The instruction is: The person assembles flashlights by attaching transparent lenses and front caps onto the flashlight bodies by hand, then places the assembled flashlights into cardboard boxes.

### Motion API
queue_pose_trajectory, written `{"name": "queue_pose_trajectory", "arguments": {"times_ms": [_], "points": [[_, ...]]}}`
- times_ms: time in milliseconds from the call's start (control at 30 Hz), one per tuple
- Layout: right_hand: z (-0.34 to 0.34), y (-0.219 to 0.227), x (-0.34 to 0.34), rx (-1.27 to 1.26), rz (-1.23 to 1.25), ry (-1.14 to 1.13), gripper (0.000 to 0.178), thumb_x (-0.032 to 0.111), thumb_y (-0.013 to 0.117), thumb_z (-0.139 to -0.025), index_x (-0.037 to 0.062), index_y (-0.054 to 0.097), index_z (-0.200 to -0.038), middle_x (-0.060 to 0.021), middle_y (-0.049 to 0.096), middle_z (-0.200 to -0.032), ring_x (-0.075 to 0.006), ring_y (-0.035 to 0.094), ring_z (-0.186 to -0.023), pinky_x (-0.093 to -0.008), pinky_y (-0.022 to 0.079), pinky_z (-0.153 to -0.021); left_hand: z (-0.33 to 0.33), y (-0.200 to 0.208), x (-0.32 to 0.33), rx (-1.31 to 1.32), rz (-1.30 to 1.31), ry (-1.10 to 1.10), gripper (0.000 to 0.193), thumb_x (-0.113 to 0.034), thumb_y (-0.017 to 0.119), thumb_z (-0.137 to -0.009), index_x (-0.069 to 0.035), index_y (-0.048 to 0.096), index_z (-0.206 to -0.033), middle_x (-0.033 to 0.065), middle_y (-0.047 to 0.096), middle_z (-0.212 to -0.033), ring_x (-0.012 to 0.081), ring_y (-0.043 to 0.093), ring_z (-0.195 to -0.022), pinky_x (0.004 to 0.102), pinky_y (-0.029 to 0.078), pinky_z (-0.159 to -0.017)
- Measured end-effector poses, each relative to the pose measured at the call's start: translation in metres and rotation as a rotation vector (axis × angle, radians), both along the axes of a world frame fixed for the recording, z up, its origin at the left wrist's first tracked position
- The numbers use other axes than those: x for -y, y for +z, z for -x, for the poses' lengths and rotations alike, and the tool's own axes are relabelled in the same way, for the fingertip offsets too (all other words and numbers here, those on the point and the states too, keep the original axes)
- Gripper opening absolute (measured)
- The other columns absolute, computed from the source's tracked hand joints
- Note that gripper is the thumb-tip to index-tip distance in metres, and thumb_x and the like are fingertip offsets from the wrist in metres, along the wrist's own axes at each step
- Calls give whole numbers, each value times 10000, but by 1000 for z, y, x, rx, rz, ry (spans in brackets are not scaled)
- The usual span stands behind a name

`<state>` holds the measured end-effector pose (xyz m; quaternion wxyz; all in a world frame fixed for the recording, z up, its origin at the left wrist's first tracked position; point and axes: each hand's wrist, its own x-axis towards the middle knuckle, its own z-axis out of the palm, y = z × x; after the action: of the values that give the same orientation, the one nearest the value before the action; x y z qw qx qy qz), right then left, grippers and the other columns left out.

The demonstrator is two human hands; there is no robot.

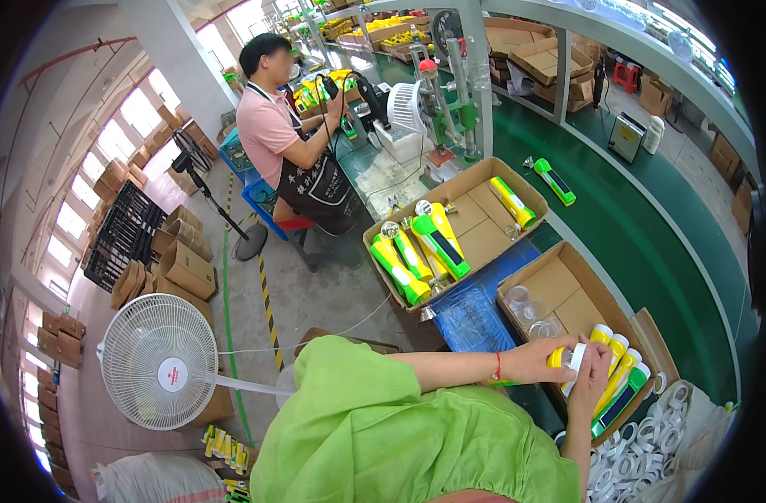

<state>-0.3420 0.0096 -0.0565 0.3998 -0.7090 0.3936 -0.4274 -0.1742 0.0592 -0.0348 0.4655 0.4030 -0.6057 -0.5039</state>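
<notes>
My left hand [535, 360], a red band at its wrist, is closed around a flashlight [556, 358] whose yellow part shows between the fingers. My right hand [591, 379] closes on the white ring [577, 357] at the flashlight's head. Both hands are above a shallow cardboard box [559, 281]. Beside my right hand, several yellow, white and green flashlights [623, 369] lie side by side in that box. Clear round plastic lenses [525, 308] sit in its other part. Below my right hand is a heap of loose white rings [643, 453].
A second cardboard box [475, 180] holds more flashlights, and one flashlight [555, 182] lies on the green conveyor belt [601, 210]. A blue plastic-covered surface [471, 314] lies between the boxes. A co-worker [274, 134] sits farther off at a press. A white fan [161, 360] stands at the left.
</notes>
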Motion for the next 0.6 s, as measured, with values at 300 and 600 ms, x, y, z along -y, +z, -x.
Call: {"name": "queue_pose_trajectory", "arguments": {"times_ms": [300, 600], "points": [[-25, 16, -17, -93, 676, 129, 164, 84, 537, -864, -29, 555, -981, -154, 557, -985, -318, 514, -900, -421, 405, -832, -9, -23, 7, -209, -42, 168, 418, -405, 530, -917, -11, 561, -1053, 51, 567, -882, 114, 502, -826, 290, 429, -723], [-28, 16, -22, -219, 718, 303, 385, 114, 697, -774, -18, 516, -1087, -231, 460, -1213, -395, 512, -1017, -453, 421, -879, -16, -31, 2, -45, 39, 212, 424, -343, 373, -975, 21, 564, -873, 43, 565, -779, 117, 480, -751, 300, 425, -709]]}}
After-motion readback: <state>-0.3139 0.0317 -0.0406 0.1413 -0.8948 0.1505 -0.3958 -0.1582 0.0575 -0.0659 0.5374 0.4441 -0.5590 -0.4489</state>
